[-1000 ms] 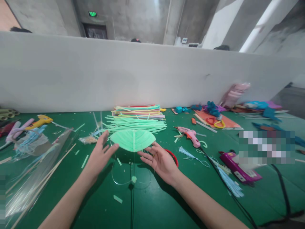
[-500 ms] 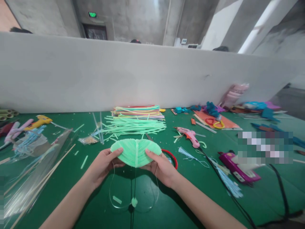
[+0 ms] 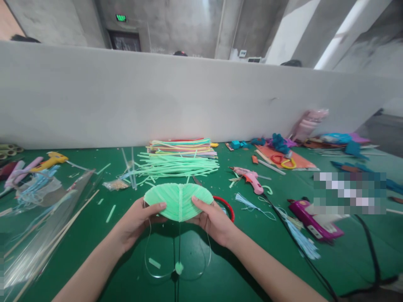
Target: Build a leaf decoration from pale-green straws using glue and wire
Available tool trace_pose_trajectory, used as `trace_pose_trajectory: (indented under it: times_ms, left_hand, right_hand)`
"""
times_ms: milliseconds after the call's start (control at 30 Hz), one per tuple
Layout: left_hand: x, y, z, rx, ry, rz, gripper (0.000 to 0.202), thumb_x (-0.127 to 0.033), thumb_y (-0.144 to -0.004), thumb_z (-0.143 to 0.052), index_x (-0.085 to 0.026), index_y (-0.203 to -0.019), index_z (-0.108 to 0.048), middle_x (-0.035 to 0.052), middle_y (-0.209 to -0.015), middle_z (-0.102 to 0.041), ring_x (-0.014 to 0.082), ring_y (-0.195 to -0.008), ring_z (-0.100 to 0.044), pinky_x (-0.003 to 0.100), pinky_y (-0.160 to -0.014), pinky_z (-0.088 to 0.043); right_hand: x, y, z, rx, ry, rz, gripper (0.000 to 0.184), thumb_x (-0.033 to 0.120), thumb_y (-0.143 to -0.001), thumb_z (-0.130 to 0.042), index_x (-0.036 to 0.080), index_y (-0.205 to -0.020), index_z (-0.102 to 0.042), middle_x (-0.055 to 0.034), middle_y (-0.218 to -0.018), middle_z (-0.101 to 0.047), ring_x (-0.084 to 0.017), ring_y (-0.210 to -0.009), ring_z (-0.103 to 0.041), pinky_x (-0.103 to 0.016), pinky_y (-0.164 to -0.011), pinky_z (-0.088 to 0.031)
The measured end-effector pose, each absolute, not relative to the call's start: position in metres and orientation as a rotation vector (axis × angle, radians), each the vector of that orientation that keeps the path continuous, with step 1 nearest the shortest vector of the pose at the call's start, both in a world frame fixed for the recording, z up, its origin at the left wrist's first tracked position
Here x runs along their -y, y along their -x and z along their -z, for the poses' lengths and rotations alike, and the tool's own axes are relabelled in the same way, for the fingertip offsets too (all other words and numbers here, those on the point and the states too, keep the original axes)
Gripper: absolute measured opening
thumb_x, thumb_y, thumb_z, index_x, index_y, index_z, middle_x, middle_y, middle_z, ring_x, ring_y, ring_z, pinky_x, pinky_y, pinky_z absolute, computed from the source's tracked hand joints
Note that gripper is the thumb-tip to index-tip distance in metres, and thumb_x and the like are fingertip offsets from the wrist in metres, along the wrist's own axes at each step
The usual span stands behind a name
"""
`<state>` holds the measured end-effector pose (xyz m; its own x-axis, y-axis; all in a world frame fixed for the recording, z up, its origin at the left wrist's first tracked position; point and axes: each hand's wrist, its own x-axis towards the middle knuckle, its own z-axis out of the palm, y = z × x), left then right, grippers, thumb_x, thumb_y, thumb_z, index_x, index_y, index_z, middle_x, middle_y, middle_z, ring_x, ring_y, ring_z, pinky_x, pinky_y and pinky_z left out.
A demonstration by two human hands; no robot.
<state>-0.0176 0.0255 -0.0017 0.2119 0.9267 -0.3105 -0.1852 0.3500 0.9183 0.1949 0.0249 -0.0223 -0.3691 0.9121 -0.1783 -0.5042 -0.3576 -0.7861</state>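
Note:
A mint-green fuzzy leaf-shaped piece (image 3: pixel 179 201), with a raised rib down its middle, is held up over the table. My left hand (image 3: pixel 140 218) pinches its left end, thumb on top and fingers beneath. On the other end, my right hand (image 3: pixel 210 216) has the same kind of grip. Below the piece hang thin clear threads and a dark cord with a small green tuft (image 3: pixel 179 267). Scissors with a red handle (image 3: pixel 231 208) lie partly hidden behind my right hand.
Green pipe cleaners (image 3: pixel 176 165) lie in a pile behind the piece. A pink glue gun (image 3: pixel 252 179), blue tassels (image 3: pixel 299 235) and a purple glue gun (image 3: pixel 315 222) are on the right. On the left are a yellow glue gun (image 3: pixel 52 161) and clear plastic sheets (image 3: pixel 40 251).
My left thumb has slid slightly to the right and down on the leaf-shaped piece. The hanging tuft has swung a little to the right. My right hand has hardly moved.

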Motion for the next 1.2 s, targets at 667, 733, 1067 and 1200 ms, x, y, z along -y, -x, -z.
trace_pose_trajectory:
  times_ms: [667, 733, 1067, 1200]
  left_hand:
    - [-0.024, 0.013, -0.004, -1.21, -0.877, -1.043, 0.046, -0.038, -0.07, -0.077, -0.015, -0.109, -0.069, 0.0122, -0.106, -0.073, 0.0247, -0.092, -0.068, 0.032, -0.079, -0.054]
    - [-0.023, 0.016, -0.007, -1.239, -0.901, -1.002, 0.044, -0.039, -0.068, -0.078, -0.013, -0.104, -0.071, 0.0129, -0.101, -0.075, 0.0254, -0.089, -0.069, 0.034, -0.079, -0.054]
    - [-0.019, 0.003, -0.007, -1.188, -1.057, -0.656, 0.044, -0.041, -0.066, -0.078, -0.014, -0.1, -0.072, 0.0126, -0.093, -0.075, 0.0266, -0.081, -0.07, 0.035, -0.069, -0.054]
    - [-0.017, -0.003, -0.004, -1.222, -1.022, -0.641, 0.045, -0.042, -0.065, -0.079, -0.013, -0.098, -0.072, 0.0119, -0.086, -0.075, 0.0221, -0.07, -0.068, 0.03, -0.059, -0.053]
  right_hand:
    - [-0.021, -0.195, 0.02, 0.91, 0.812, -1.95, 0.039, 0.037, -0.08, -0.07, 0.019, -0.113, -0.063, -0.0072, -0.097, -0.073, -0.02, -0.08, -0.07, -0.036, -0.074, -0.057]
    - [-0.025, -0.201, 0.016, 0.924, 0.826, -1.961, 0.04, 0.039, -0.08, -0.069, 0.019, -0.114, -0.064, -0.0074, -0.099, -0.072, -0.019, -0.082, -0.069, -0.034, -0.073, -0.056]
    - [-0.04, -0.227, 0.006, 1.529, 1.202, -1.614, 0.033, 0.045, -0.067, -0.077, 0.016, -0.08, -0.072, -0.0022, -0.076, -0.069, -0.015, -0.069, -0.059, -0.023, -0.06, -0.042]
    - [-0.035, -0.223, 0.005, 1.597, 1.195, -1.505, 0.028, 0.043, -0.068, -0.075, 0.017, -0.079, -0.071, 0.0007, -0.075, -0.066, -0.014, -0.07, -0.056, -0.023, -0.062, -0.04]
